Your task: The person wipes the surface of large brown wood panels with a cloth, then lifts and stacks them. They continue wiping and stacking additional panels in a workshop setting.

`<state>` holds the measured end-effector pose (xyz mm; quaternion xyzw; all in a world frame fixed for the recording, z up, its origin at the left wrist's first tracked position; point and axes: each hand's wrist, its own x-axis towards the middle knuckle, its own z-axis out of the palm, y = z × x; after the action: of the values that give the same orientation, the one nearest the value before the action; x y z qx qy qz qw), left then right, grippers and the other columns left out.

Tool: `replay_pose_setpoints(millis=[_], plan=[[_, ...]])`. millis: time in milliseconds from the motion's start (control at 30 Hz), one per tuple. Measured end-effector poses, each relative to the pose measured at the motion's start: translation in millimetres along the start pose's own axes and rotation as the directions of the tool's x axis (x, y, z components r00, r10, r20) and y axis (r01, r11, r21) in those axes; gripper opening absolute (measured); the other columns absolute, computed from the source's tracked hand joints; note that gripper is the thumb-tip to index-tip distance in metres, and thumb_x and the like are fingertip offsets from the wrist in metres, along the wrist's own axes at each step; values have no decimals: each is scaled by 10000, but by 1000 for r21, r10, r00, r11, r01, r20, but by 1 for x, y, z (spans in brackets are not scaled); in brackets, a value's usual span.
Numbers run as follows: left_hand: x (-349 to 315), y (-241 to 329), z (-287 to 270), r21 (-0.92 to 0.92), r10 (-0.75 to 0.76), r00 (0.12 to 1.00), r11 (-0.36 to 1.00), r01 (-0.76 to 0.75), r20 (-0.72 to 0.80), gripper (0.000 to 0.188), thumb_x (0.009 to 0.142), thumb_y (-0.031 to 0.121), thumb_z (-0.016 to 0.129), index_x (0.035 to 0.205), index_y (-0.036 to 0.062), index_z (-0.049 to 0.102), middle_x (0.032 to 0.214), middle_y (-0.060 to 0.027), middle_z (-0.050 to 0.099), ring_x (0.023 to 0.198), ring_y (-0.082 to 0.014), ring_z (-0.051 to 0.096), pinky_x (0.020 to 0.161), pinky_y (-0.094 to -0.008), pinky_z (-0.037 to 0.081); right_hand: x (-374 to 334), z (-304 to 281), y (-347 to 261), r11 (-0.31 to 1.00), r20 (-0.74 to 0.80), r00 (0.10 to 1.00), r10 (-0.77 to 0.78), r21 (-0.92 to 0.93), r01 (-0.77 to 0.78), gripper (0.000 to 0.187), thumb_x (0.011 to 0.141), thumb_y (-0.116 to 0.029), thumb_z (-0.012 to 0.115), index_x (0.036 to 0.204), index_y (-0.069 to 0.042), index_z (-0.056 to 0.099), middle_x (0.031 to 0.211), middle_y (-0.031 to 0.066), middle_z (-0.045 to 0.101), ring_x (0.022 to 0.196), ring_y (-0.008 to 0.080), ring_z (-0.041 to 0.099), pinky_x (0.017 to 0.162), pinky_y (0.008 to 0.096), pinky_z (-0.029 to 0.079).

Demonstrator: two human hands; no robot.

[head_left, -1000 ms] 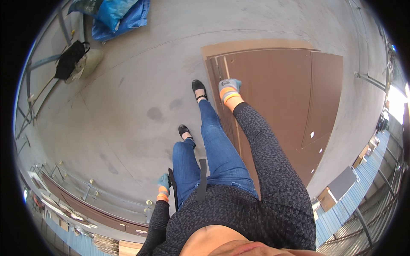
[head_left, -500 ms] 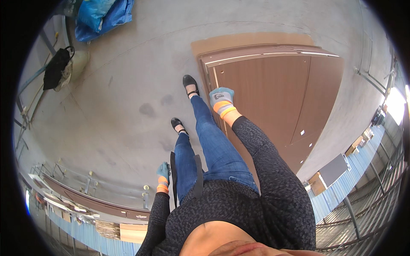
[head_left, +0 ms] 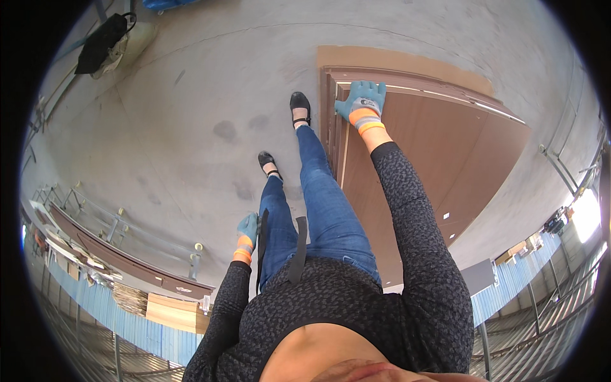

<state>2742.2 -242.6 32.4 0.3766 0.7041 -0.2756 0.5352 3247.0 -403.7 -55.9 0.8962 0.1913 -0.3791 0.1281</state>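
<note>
My right hand (head_left: 365, 100), in a blue-grey work glove with an orange cuff, lies with fingers spread on the near-left corner of a stack of brown panels (head_left: 420, 146). Its fingertips rest on the pale strip along the panels' far edge. My left hand (head_left: 247, 226), gloved the same way, hangs beside my left thigh. Its fingers are curled together, and I see nothing in them. Next to it a black strap (head_left: 262, 245) hangs from my waist.
Brown cardboard (head_left: 407, 58) sticks out under the stack's far edge. A black bag (head_left: 105, 43) hangs at the far left. Metal frames on wheels (head_left: 114, 226) stand at the left, beside a long brown panel (head_left: 127, 261). Another metal frame (head_left: 560, 169) stands at the right.
My right hand has reached forward, from a closed shape near the panels' side to spread fingers on the far corner. My view has shifted. The left hand stays low by my thigh.
</note>
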Motion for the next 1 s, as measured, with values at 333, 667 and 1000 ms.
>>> replay_pose_setpoints(millis=[333,667,1000], plan=[[11,-25,-11,99,152,988,983,-155,31,379,1051,374,616,1064,24,762,937,8,713,829,-98,605,750,-288,507,6,-2,-7,998,85,996,38,48,-42,752,734,-471,740,1374,-86,655,1438,145,631,1415,342,504,1295,542,121],[8,-39,4,-115,46,998,992,-50,-39,298,1035,335,633,887,92,720,769,65,577,674,-53,470,600,-253,384,9,7,-4,998,68,997,45,49,-48,731,717,-468,752,1357,-125,673,1421,117,650,1407,326,515,1292,535,137],[17,-41,9,3,149,989,989,-149,-3,328,1033,333,628,991,29,744,866,25,674,786,-99,569,729,-280,481,6,6,-7,1000,0,1000,23,22,-23,652,763,-488,728,1300,-121,703,1383,116,674,1385,328,533,1290,546,131]])
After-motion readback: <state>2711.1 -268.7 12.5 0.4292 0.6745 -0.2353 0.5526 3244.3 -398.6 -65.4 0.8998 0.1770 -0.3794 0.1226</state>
